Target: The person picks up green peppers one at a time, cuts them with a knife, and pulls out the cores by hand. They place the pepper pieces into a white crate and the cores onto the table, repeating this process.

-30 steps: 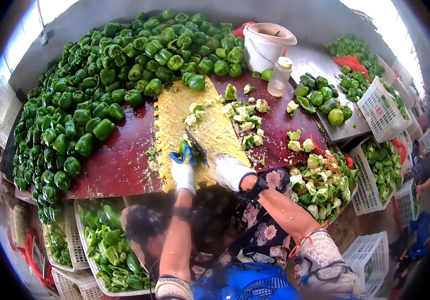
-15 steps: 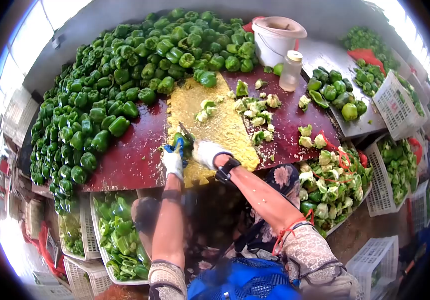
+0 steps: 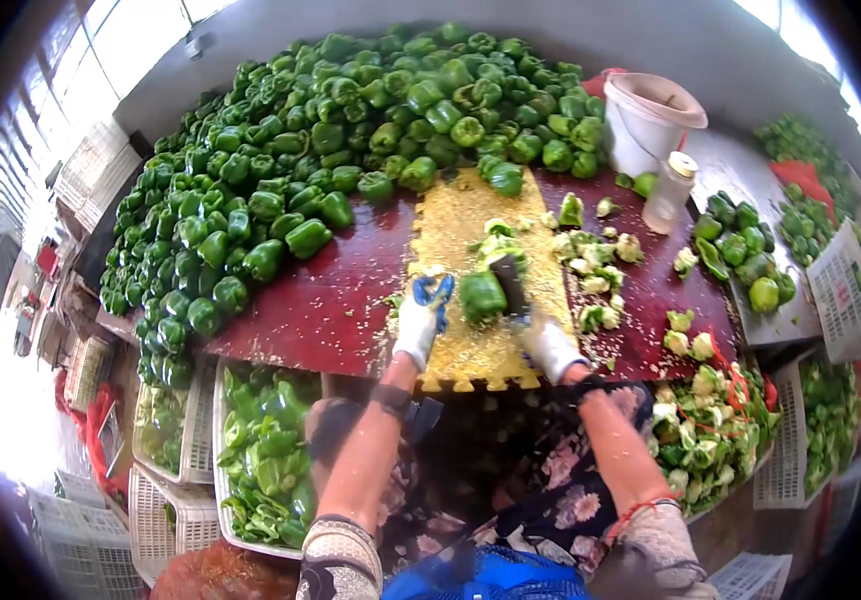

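A green bell pepper [image 3: 482, 297] lies on the yellow foam mat [image 3: 456, 225], between my two hands. To its left, my left hand [image 3: 418, 325], in a white glove with blue fingertips, is open with its fingers curved and apart from the pepper. My right hand [image 3: 553, 347], also gloved in white, grips a knife at the mat's right side. The broad dark blade of the knife [image 3: 510, 287] stands beside the pepper's right side; its handle is hidden in my fist. Pale cut pepper cores [image 3: 499, 243] lie just beyond the blade.
A large heap of whole green peppers [image 3: 351, 120] covers the back and left of the red tabletop [image 3: 301, 310]. More cores [image 3: 591, 255] lie right of the mat. A white bucket [image 3: 641, 130] and a clear bottle [image 3: 669, 195] stand back right. Below are a crate of cut peppers [image 3: 266, 450] and piled cores [image 3: 706, 440].
The pepper that my left hand held against the knife now lies on the mat, and that hand is off it. My hands have moved apart. The view has swung left.
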The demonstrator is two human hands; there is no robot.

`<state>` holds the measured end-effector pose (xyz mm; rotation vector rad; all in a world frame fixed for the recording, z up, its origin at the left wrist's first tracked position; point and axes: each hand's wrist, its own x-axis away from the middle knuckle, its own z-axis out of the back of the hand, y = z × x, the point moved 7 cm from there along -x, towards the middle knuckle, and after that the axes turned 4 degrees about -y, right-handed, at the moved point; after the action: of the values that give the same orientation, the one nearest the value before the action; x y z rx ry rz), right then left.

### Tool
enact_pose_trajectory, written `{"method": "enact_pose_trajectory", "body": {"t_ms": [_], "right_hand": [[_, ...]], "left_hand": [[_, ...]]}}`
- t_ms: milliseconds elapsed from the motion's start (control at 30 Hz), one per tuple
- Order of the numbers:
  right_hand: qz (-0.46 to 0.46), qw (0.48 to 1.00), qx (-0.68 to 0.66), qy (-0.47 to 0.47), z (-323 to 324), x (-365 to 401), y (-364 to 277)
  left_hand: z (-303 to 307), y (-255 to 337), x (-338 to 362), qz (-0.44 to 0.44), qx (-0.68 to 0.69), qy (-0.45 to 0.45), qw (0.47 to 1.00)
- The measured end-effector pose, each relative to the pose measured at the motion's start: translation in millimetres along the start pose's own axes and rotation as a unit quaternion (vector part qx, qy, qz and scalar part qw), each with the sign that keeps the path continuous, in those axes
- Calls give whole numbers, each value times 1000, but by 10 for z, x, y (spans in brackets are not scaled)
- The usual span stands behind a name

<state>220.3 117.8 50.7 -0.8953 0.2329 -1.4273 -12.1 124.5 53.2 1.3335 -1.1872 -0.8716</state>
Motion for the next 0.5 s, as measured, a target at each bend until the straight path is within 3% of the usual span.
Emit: {"method": "enact_pose_trajectory", "body": {"t_ms": [33,67,100,133,200,233,267,333,367,400,500], "right_hand": [[12,999,-14,34,99,59,44],[33,999,-34,9,-13,-152,266],[3,999,-31,-5,13,-79,203],[-27,999,-28,-18,48,3,129],[64,990,82,97,-148,-238,446],[-4,998,51,26,-21,-79,202],[24,997,53,56,-51,-147,263],[38,997,50,46,-6,-101,189],[-5,999,35,-24,-8,-92,160],[-14,999,24,-36,43,-69,77],[-40,998,17,-51,72,-59,25]], "left_hand": [[152,133,-167,-55,-18,28,998],[420,204,-390,-96,-114,53,987],[786,271,-591,-184,-323,163,914],[1027,381,-726,-258,-509,263,778],[1353,805,-874,-39,-580,218,784],[1522,878,-1011,-24,-637,233,735],[1690,915,-1149,-7,-690,246,681],[1897,980,-1404,-11,-725,215,654],[1975,960,-1538,2,-741,210,638],[2036,957,-1648,16,-756,205,622],[2156,837,-1903,37,-748,212,627]]}}
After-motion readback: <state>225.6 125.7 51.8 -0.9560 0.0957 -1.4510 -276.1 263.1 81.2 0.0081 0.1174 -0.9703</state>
